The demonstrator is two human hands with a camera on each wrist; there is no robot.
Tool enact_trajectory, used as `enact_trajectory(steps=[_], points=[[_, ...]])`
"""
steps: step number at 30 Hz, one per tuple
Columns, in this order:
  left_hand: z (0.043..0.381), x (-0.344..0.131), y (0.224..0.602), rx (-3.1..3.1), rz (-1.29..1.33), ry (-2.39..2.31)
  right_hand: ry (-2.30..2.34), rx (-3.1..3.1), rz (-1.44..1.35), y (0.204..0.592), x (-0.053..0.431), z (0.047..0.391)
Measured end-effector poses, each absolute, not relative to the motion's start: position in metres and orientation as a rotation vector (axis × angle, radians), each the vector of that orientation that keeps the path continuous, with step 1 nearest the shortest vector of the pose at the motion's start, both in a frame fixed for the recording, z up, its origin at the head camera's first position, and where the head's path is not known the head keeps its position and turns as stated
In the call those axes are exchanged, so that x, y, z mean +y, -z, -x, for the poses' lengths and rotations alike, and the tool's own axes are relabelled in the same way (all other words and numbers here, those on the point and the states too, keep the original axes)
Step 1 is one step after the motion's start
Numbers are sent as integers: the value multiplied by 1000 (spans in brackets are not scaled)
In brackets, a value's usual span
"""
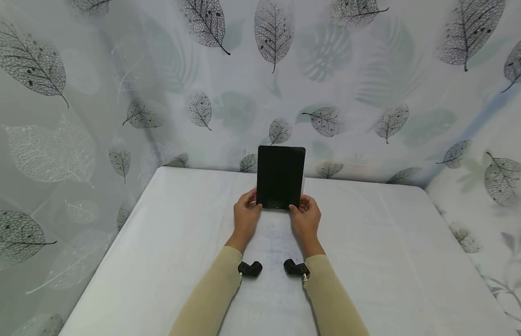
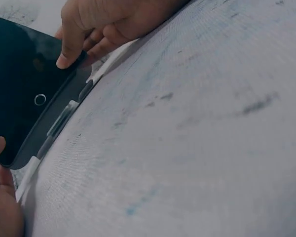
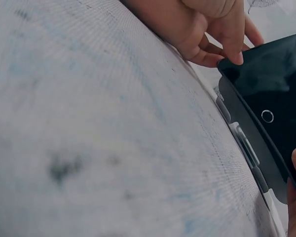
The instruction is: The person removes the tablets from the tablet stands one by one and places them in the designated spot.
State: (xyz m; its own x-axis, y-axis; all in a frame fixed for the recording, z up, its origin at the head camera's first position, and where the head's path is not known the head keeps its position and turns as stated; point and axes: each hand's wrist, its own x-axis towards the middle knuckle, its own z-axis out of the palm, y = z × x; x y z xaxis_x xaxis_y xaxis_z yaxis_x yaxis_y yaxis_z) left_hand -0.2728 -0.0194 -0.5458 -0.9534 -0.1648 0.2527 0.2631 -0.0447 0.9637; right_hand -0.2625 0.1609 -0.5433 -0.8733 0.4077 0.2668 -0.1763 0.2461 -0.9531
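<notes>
A black tablet (image 1: 280, 177) stands tilted up towards me near the back of the white table, a ring-shaped home button (image 2: 40, 99) at its lower edge. My left hand (image 1: 245, 217) grips its lower left corner, thumb on the front and fingers behind. The lower right corner is pinched the same way by my right hand (image 1: 307, 219). Both wrist views show a grey and white piece (image 3: 246, 143) along the bottom edge, behind the tablet; most of it is hidden. A white edge also shows behind the tablet's right side in the head view.
The table is covered by a white cloth (image 1: 390, 261) with faint blue and dark smudges. Leaf-patterned curtains (image 1: 239, 112) hang behind it and on both sides. Each wrist carries a small black camera (image 1: 250, 269).
</notes>
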Motion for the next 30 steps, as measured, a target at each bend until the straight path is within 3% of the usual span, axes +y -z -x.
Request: enact_trajectory(steps=[10, 22, 30], points=[[266, -28, 517, -1953, 86, 2022, -1748, -1999, 77, 522, 148, 253], [280, -69, 488, -1966, 104, 2128, -1852, -1923, -190, 476, 124, 239], [276, -105, 465, -2101, -43, 2215, -1897, -1950, -226, 488, 106, 258]])
